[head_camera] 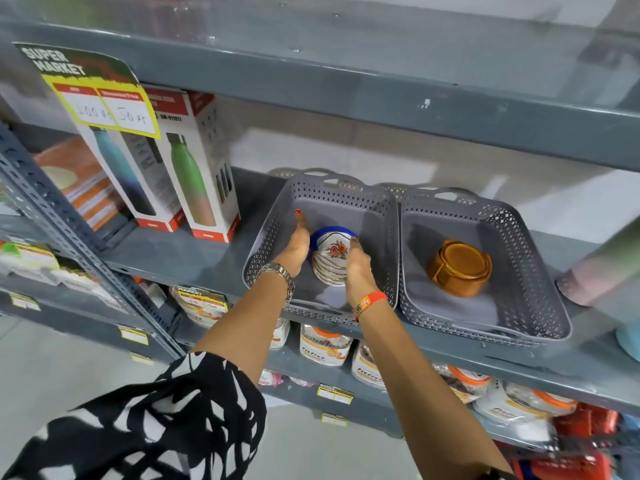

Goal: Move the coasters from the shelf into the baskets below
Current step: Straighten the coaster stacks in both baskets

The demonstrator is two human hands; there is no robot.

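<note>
Head view: we're looking down past both arms into two grey baskets sitting side by side on the shelf (194,251).
Left hand (294,249): cupped on the left side of the floral coaster stack (332,261), thumb sticking up, so the pile can't slide out that way.
Right hand (358,271): pressed on the opposite side, fingers (355,245) curled over the top edge.
Fingers state: closed narrow around the stack from both sides, holding it. We'd guess two hands because loose coasters fan out with just one.
Coasters: right between our fingers, low inside the left basket (374,216). Can't tell if the bottom one touches the basket floor yet.
Beyond the right fingers: the right basket (519,237) already has a brown coaster set (459,268) in it, well apart from us.
Beyond the left fingers: boxed bottles (180,168), out of the way.
Next, probably: settle it flat and let go gently.
</note>
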